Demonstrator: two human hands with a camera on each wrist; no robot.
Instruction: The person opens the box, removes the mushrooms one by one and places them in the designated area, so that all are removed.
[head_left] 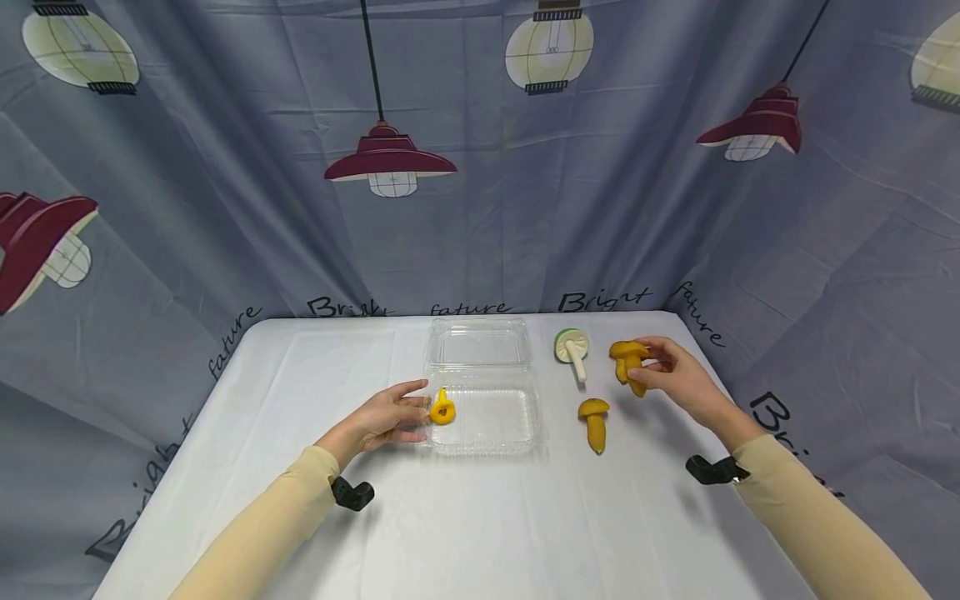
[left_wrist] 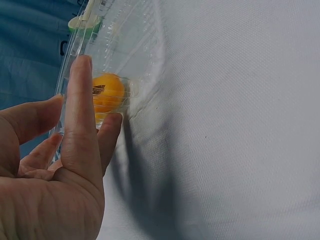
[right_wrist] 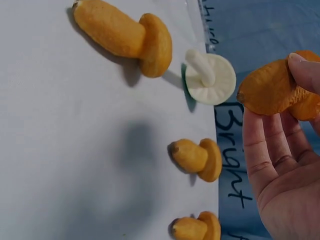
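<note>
My right hand (head_left: pixel 681 385) pinches a brown-orange toy mushroom (right_wrist: pixel 267 89) between thumb and fingers, above the right side of the table. Beside that hand in the right wrist view, two small orange mushrooms (right_wrist: pixel 191 156) lie on the cloth. My left hand (head_left: pixel 386 417) is at the left wall of a clear plastic box (head_left: pixel 487 448), its fingers spread and fingertips right at the wall. A yellow toy mushroom (head_left: pixel 442 410) lies inside the box at its left end. In the left wrist view it shows through the plastic behind the fingers.
The box's lid (head_left: pixel 480 343) lies folded back on the far side. Right of the box are a white mushroom with a green-edged cap (head_left: pixel 574 350) and a larger orange mushroom (head_left: pixel 596 425). A grey-blue curtain (head_left: pixel 480 225) closes off the back and sides of the white table (head_left: pixel 480 533).
</note>
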